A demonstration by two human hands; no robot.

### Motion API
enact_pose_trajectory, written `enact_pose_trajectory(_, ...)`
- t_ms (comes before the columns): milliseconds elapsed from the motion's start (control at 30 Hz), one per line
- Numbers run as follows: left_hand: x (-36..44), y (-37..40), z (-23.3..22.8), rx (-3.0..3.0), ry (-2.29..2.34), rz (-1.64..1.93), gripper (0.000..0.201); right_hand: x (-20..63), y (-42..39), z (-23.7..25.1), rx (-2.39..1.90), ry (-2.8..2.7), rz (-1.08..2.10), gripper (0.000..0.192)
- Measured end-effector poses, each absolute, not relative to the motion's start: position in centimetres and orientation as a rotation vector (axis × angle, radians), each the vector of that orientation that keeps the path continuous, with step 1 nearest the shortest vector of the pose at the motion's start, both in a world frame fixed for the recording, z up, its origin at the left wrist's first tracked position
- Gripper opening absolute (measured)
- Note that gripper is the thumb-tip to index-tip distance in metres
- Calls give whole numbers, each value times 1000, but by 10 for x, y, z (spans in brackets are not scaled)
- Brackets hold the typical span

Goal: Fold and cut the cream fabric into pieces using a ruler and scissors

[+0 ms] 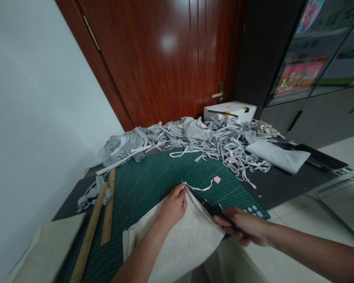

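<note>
Cutting mat (153,177) sits on the bench (286,182), fabric sheet (179,239) on its near edge. Two wooden rulers (107,208) lie along the mat's left side. Pile of fabric strips (212,143) is behind the mat, a box (230,111) behind that, folded cloth (279,156) off to the right.

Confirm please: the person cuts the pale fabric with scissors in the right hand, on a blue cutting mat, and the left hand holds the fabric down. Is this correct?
Not quite: the cutting mat is green, not blue, as the head view shows. The rest holds: the right hand works the scissors along the edge of the pale fabric, and the left hand presses it down.
</note>
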State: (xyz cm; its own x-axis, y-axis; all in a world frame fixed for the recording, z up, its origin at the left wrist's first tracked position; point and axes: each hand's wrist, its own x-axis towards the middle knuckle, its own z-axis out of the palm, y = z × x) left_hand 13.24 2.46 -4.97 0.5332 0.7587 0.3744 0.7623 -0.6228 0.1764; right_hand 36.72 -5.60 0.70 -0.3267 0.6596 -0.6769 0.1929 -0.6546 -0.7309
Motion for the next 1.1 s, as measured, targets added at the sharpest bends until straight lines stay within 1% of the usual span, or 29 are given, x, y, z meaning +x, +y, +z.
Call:
enact_pose_trajectory(100, 133, 25, -49, -2744, -1368, -640, 41, 369, -55, 11, -1624, -1101, 2047, 22)
enact_pose_trajectory(300, 133, 24, -48, -2742, -1380, -621, 41, 368, -52, 5, -1565, -1241, 2006, 35)
enact_pose_trajectory(567, 134, 22, -45, -2767, -1433, -611, 42, 367, -47, 0, -1546, -1262, 2011, 40)
enact_pose_trajectory(733, 134, 23, -46, -2748, -1405, -623, 41, 370, -46, 3, -1571, -1317, 1987, 37)
enact_pose_trajectory(933, 133, 27, -47, -2744, -1365, -745, 39, 370, -49, 3, -1572, -1278, 2014, 36)
enact_pose_trajectory(1100, 130, 32, -44, -2784, -1445, -864, 39, 371, -47, 5, -1626, -1348, 1964, 34)
